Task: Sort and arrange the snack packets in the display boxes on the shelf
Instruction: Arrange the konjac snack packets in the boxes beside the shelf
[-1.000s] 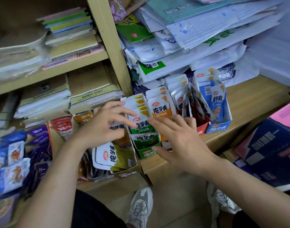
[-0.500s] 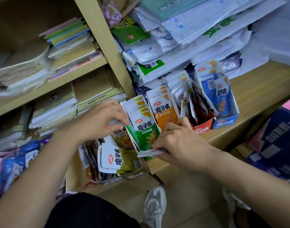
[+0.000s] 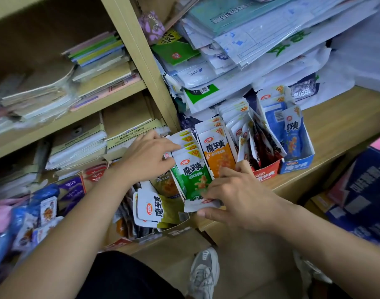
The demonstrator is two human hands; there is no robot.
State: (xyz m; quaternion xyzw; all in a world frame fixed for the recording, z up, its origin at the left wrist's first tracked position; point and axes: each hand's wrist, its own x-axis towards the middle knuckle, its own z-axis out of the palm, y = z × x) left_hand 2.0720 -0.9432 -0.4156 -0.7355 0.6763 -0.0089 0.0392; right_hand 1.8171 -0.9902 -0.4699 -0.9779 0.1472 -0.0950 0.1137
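Gripping the row of green packets (image 3: 193, 175) from its left side, my left grip (image 3: 148, 160) had fingers curled at the packet tops and thumb against the front one. My right grip (image 3: 234, 197) pinched the torn white front flap (image 3: 201, 205) of their box, thumb beneath, fingers above. The green packets stood upright at the shelf (image 3: 335, 130) edge, touching the orange packets (image 3: 219, 156) on their right. Beyond came the red box (image 3: 267, 172) and the blue box (image 3: 296, 166), side by side. Below my left wrist, an olive packet (image 3: 165, 209) lay in a lower box (image 3: 178, 230).

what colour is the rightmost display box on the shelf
Blue display box, white lettering, clearest in the head view.
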